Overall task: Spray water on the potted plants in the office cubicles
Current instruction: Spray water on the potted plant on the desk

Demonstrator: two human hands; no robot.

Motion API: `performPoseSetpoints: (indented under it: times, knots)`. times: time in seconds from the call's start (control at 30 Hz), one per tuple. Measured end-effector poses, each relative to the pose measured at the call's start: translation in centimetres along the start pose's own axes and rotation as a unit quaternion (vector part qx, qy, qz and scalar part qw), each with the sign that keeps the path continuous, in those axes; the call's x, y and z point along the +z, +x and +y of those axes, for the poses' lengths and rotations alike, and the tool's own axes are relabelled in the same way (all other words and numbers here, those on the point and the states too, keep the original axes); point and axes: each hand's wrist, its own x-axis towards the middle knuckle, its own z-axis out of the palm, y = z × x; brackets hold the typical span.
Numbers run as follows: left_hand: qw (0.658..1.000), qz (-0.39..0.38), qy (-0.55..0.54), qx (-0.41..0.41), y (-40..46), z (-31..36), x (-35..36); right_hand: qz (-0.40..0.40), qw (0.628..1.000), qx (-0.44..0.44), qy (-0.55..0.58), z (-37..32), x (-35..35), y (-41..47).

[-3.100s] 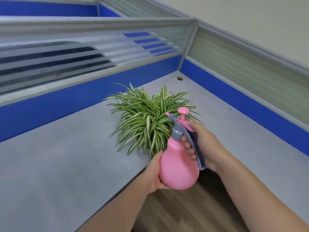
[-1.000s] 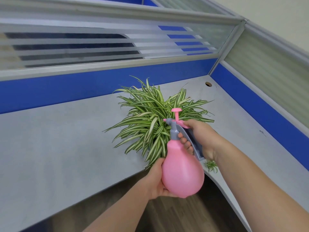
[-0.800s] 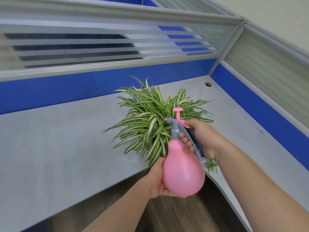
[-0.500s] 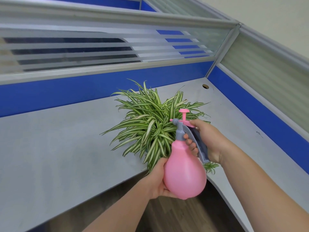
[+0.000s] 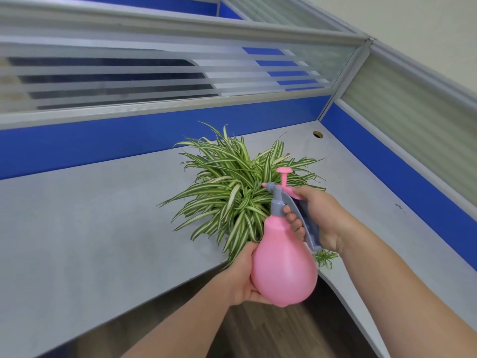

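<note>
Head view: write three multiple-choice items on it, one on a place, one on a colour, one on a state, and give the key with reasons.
1. Where does the striped green-and-white potted plant stand?
A. on the grey desk
B. on the wooden floor
C. on top of the partition

2. What colour is the round plastic spray bottle?
A. blue
B. pink
C. white

3. How is the bottle held?
A. right hand alone
B. it stands on the desk
C. both hands

Key:
1 A, the plant sits on the grey desk near the blue partition.
2 B, the body is pink, with a grey handle.
3 C, the left hand cups the base while the right hand grips the handle.
</note>
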Motion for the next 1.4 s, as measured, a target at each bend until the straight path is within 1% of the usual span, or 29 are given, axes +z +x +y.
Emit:
performPoseSetpoints:
  times: [0.2, 0.37, 0.63, 0.77, 0.87, 0.93, 1.07, 1.13, 1.27, 1.4]
  knots:
    - [1.0, 0.004, 0.015, 0.013, -0.4, -0.3, -0.3, -0.011, 1.0, -0.014, 0.004, 0.3, 0.2, -0.8]
    - [0.998, 0.025, 0.021, 0.051, -2.5, -0.2, -1.4, -0.035, 0.998, -0.047, -0.014, 0.5, 1.3, -2.3]
    - [0.989, 0.098, 0.018, 0.108, -9.3, 1.2, -5.4, -0.122, 0.988, -0.086, -0.047, -0.2, 6.6, -4.5]
    - [0.979, 0.142, -0.016, 0.142, -12.5, 1.9, -8.5, -0.17, 0.979, -0.098, -0.062, -0.7, 10.3, -4.5]
    - [0.967, 0.167, -0.084, 0.175, -14.4, 2.1, -11.0, -0.188, 0.968, -0.114, -0.117, -1.0, 13.1, -4.1]
    - [0.952, 0.194, -0.121, 0.202, -15.1, 2.2, -12.9, -0.2, 0.963, -0.122, -0.135, -0.9, 15.1, -3.8]
    - [0.927, 0.242, -0.166, 0.235, -16.2, 2.8, -16.4, -0.234, 0.955, -0.15, -0.102, 0.1, 18.9, -2.7]
    - [0.924, 0.255, -0.171, 0.229, -16.5, 3.1, -17.8, -0.233, 0.955, -0.15, -0.103, 0.9, 20.8, -2.0]
    - [0.916, 0.264, -0.2, 0.225, -16.2, 3.8, -20.2, -0.197, 0.961, -0.146, -0.128, 3.0, 24.1, -0.3]
    - [0.897, 0.281, -0.248, 0.233, -15.3, 3.9, -21.9, -0.18, 0.961, -0.14, -0.155, 4.8, 26.8, 1.2]
